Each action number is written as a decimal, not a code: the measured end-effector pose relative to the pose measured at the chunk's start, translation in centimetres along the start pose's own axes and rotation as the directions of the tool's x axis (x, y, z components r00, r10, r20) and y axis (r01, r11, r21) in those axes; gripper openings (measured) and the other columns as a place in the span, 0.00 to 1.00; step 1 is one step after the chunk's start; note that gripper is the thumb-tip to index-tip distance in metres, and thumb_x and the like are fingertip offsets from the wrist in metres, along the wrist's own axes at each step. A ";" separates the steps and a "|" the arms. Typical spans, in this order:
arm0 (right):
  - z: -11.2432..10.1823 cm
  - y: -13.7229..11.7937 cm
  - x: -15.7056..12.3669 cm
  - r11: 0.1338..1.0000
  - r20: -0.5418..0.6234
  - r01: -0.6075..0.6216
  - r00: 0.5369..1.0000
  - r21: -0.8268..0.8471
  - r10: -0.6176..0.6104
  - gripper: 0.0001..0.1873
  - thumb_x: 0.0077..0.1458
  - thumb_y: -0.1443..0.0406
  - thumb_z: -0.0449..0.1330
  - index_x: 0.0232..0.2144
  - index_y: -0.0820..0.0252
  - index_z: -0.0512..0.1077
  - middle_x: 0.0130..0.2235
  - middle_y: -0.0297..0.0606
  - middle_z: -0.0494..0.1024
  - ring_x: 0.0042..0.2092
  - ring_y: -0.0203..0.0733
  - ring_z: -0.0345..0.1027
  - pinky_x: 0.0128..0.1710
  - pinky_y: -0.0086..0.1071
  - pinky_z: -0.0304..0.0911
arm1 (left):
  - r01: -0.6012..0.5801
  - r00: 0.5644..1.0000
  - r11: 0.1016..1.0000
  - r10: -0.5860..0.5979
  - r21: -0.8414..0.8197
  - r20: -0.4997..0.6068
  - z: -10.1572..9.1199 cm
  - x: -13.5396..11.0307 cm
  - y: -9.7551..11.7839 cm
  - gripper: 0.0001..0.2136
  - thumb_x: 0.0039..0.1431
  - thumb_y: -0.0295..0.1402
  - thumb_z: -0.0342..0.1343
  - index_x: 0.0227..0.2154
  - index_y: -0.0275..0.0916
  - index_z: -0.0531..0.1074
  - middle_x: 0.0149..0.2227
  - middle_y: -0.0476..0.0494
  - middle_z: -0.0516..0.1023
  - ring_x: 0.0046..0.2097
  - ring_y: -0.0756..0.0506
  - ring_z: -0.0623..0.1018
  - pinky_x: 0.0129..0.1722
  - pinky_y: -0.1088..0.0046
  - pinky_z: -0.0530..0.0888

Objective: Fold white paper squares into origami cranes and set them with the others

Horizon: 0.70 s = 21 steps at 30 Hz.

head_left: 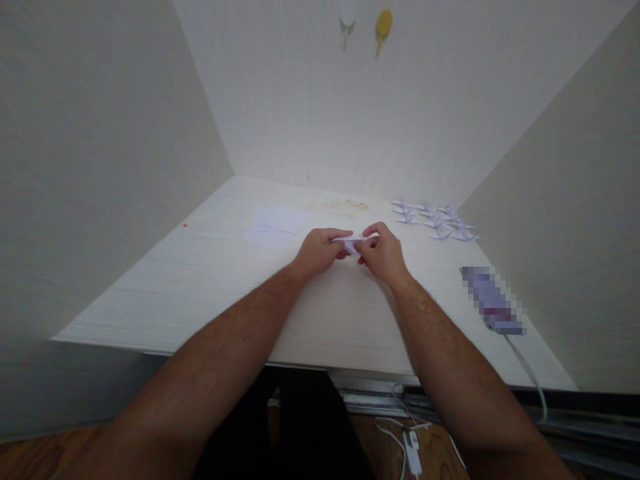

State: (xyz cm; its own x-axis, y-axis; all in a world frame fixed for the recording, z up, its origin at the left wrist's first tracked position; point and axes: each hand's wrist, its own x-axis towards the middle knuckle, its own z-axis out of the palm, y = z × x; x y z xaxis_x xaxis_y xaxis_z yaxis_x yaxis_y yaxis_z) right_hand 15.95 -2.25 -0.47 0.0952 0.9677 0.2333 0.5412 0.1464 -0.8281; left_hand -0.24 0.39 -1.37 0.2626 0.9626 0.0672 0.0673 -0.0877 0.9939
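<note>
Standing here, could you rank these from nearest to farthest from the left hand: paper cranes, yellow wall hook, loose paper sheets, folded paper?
1. Folded paper: in the left hand.
2. Loose paper sheets: on the tabletop, left.
3. Paper cranes: grouped at far right.
4. Yellow wall hook: high on the back wall.

Your folded paper [351,246] is pale lilac-white, your table [225,267] whitish with faint streaks, your trousers [310,417] black, one wall hook [385,23] yellow, the floor [369,437] wood-grained brown.
</note>
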 end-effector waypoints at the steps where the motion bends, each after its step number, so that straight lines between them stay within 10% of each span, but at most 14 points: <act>1: -0.2 0.0 0.0 0.999 0.015 0.041 0.999 0.021 -0.042 0.15 0.51 0.63 0.60 0.43 0.56 0.67 0.23 0.27 0.75 0.20 0.34 0.69 0.21 0.24 0.59 | 0.057 0.998 0.996 -0.057 -0.071 0.007 -0.1 0.1 0.2 0.17 0.50 0.25 0.56 0.45 0.33 0.77 0.29 0.41 0.81 0.31 0.45 0.81 0.37 0.65 0.78; 8: -1.8 0.0 -0.3 0.978 0.247 0.209 0.947 0.022 -0.208 0.12 0.54 0.67 0.53 0.36 0.57 0.76 0.26 0.32 0.76 0.25 0.33 0.71 0.24 0.25 0.62 | 0.239 0.971 0.941 -0.227 -0.239 0.078 -0.6 0.3 0.5 0.14 0.46 0.24 0.57 0.38 0.32 0.78 0.25 0.40 0.80 0.26 0.46 0.79 0.31 0.68 0.77; 21: -1.2 1.5 -0.1 0.936 0.398 0.344 0.871 -0.074 -0.289 0.09 0.51 0.64 0.62 0.36 0.53 0.80 0.28 0.32 0.78 0.26 0.32 0.65 0.28 0.27 0.59 | 0.231 0.970 0.967 -0.219 -0.111 0.109 -0.8 0.6 0.0 0.09 0.50 0.25 0.57 0.35 0.33 0.77 0.28 0.40 0.79 0.27 0.47 0.78 0.30 0.69 0.77</act>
State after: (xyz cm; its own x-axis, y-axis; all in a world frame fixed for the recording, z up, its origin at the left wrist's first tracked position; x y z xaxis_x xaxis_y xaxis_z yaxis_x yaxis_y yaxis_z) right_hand 17.74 -2.34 -1.12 -0.4060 0.8820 0.2392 0.6013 0.4549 -0.6569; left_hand -0.84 1.16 -1.22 0.3443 0.9248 -0.1619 0.0185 0.1657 0.9860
